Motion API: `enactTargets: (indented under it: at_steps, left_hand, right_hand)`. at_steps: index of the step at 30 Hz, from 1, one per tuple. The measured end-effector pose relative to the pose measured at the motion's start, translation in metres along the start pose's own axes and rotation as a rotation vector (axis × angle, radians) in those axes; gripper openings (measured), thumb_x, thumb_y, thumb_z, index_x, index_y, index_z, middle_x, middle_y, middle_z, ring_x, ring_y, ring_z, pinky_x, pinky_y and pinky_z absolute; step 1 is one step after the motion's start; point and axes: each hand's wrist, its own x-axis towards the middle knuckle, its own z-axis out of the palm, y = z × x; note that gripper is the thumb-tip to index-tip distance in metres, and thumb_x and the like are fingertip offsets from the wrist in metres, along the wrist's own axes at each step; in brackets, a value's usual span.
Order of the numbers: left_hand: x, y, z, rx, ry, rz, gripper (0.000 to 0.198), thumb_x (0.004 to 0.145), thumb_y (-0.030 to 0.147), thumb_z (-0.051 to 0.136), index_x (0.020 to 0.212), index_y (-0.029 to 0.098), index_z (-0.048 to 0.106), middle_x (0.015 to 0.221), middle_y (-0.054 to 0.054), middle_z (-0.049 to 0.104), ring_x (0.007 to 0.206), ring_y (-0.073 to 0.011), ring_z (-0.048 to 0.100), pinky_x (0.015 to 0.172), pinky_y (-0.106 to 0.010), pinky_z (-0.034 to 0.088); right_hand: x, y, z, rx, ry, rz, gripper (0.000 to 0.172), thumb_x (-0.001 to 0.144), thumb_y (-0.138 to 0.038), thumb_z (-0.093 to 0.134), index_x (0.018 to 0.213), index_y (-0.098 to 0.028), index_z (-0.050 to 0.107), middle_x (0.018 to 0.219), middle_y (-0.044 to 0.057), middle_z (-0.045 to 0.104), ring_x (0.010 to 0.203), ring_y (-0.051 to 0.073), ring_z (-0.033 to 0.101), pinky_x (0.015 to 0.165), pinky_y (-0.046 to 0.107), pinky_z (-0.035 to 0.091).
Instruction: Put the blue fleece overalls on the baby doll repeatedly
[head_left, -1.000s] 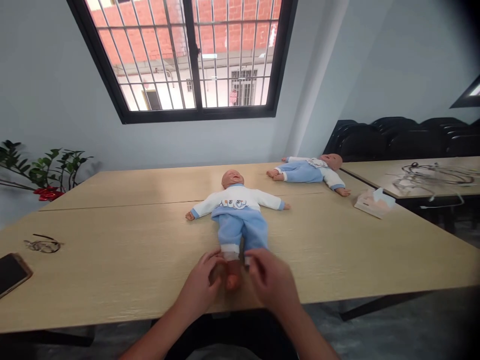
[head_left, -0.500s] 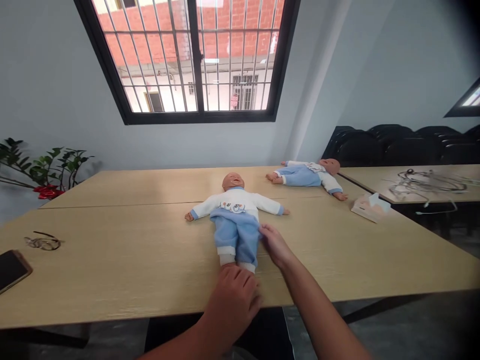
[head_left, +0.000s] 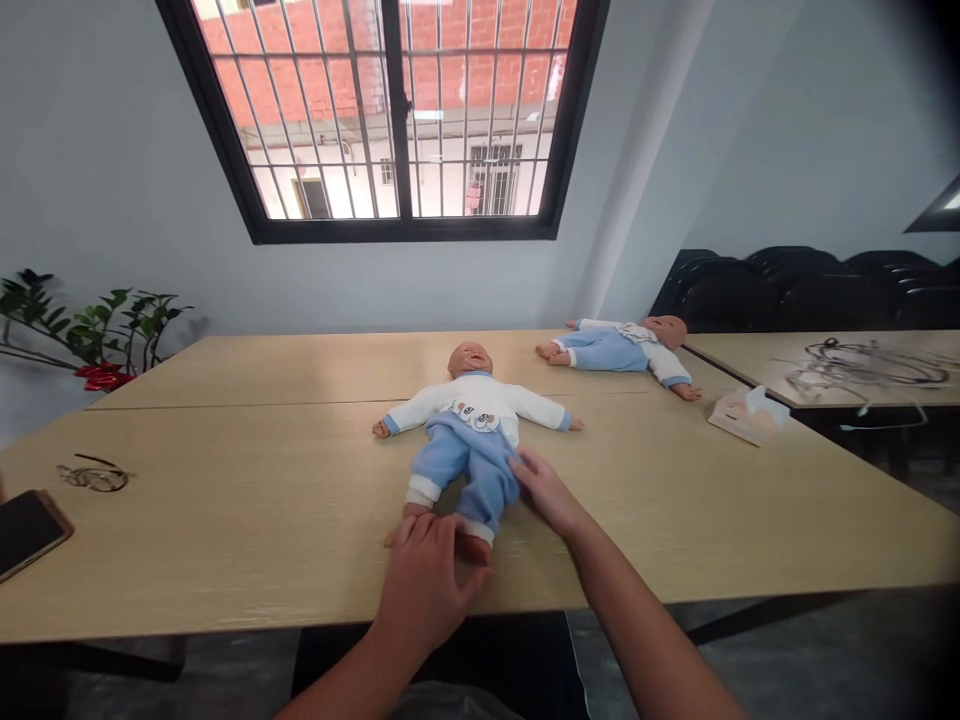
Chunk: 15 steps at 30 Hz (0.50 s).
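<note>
A baby doll (head_left: 474,400) lies on its back on the table with its arms spread and its head away from me. It wears a white top with an animal face and blue trousers (head_left: 487,470) with white cuffs. My left hand (head_left: 426,575) is closed around the doll's feet, hiding most of them; its thumb lies by the foot on the right. At the right side of the waist, my right hand (head_left: 549,492) has its fingers on the trouser cloth and pinches it. The trousers sit in slanted folds across the hips.
A second doll (head_left: 611,350) in similar clothes lies at the back right of the wooden table (head_left: 247,520). Near it stands an open paper box (head_left: 746,415). Glasses (head_left: 96,475) and a phone (head_left: 30,535) lie at left. Cables (head_left: 874,365) cover part of another table.
My left hand has shifted left with the doll's feet. The legs now angle to the left and are further apart, and the trousers are twisted. My right hand stays at the waist.
</note>
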Motion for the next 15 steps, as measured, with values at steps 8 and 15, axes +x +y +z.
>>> enactTargets:
  at_steps: [8, 15]
  left_hand:
    - [-0.006, -0.01, 0.017, -0.082, 0.059, -0.113, 0.069, 0.094, 0.038, 0.063, 0.156, 0.019, 0.038, 0.108, -0.013, 0.072, 0.11, -0.0362, 0.067, 0.104, -0.057, 0.046]
    - [-0.002, -0.033, -0.022, -0.287, 0.062, -0.318, 0.062, 0.101, 0.04, 0.047, 0.159, 0.021, 0.036, 0.129, -0.014, 0.071, 0.11, -0.029, 0.073, 0.091, -0.042, 0.058]
  right_hand:
    - [-0.007, -0.01, 0.014, -0.006, -0.126, -0.023, 0.055, 0.079, -0.058, 0.077, 0.119, -0.02, 0.072, 0.117, 0.007, 0.078, 0.113, 0.031, 0.068, 0.105, 0.05, 0.05]
    - [-0.001, -0.013, -0.007, -0.163, -0.085, -0.053, 0.044, 0.075, -0.047, 0.081, 0.109, -0.021, 0.077, 0.11, 0.006, 0.08, 0.102, 0.028, 0.072, 0.094, 0.045, 0.057]
